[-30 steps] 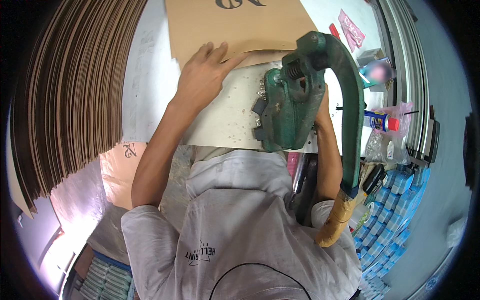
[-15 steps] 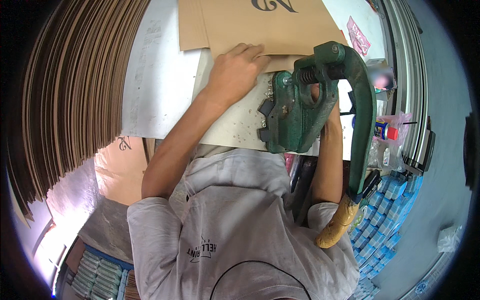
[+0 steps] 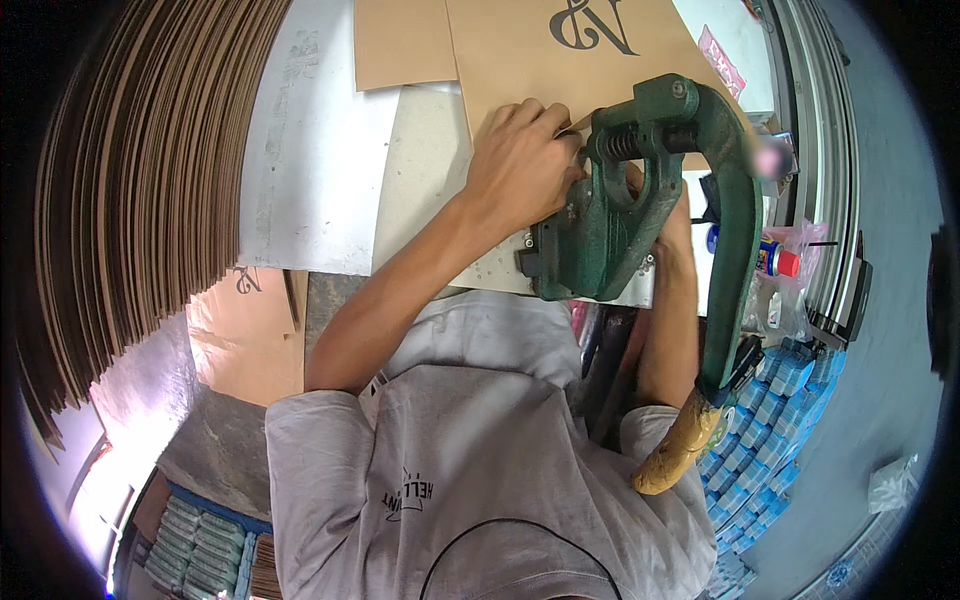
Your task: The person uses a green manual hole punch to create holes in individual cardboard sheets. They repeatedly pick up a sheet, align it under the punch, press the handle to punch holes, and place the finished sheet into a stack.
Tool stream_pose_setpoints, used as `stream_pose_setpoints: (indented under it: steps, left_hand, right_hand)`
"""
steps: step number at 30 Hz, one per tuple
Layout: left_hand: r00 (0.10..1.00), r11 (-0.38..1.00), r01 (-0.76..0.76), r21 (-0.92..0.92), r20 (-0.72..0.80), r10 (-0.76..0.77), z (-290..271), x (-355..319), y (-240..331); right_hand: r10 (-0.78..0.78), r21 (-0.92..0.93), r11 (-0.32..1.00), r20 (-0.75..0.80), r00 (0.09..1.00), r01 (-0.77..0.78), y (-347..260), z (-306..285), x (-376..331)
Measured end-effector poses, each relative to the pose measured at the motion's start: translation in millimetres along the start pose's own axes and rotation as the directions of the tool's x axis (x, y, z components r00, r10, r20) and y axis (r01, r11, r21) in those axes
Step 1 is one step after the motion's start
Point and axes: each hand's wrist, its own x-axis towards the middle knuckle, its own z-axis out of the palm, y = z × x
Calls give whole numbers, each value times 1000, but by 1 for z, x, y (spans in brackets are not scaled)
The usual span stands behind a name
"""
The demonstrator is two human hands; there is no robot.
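My left hand (image 3: pixel 522 160) lies on the near part of a flat brown paper sheet (image 3: pixel 540 75) with black print. Its fingers are curled, with the tips against the head side of a green hand press (image 3: pixel 600 240); the sheet's near edge is hidden under them. Behind the press, my right hand (image 3: pixel 678 215) shows only near the wrist, its fingers covered by the green casting. The press has a spring and a long curved lever (image 3: pixel 735 260) ending in a yellow-wrapped handle (image 3: pixel 672 455), which neither hand touches.
A tall stack of brown sheets (image 3: pixel 130 180) stands at the left. Another brown sheet (image 3: pixel 405 45) lies on the white table (image 3: pixel 310 150). Right of the press are a blue can with a red cap (image 3: pixel 778 260) and plastic bags (image 3: pixel 800 300). Blue-wrapped bundles (image 3: pixel 770 440) stand lower right.
My left hand has moved right to the press, its fingers now curled. The printed brown sheet has shifted right and nearer with it. My right forearm has moved slightly right.
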Motion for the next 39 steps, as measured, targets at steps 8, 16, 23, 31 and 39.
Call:
stream_pose_setpoints:
  steps: [8,16,23,31,39]
  left_hand:
    - [999,999,-45,-2,-2,45,-3,2,-8]
    - [997,996,-64,65,47,61,-6,3,-7]
    - [968,987,-134,91,-202,150,-26,20,-53]
    - [577,952,-111,-287,-798,-173,-32,45,-19]
    - [774,668,262,-697,-261,-577,4,15,-1]
  right_hand:
    - [-876,-410,325,208,434,852,-118,-24,-175]
    - [-499,-538,-26,737,455,843,-80,46,-159]
    - [-785,-286,616,-138,604,734,-78,1,-124]
    - [-514,-684,607,52,856,406,39,-33,-18]
    - [-579,-629,589,110,808,507,43,-19,-1]
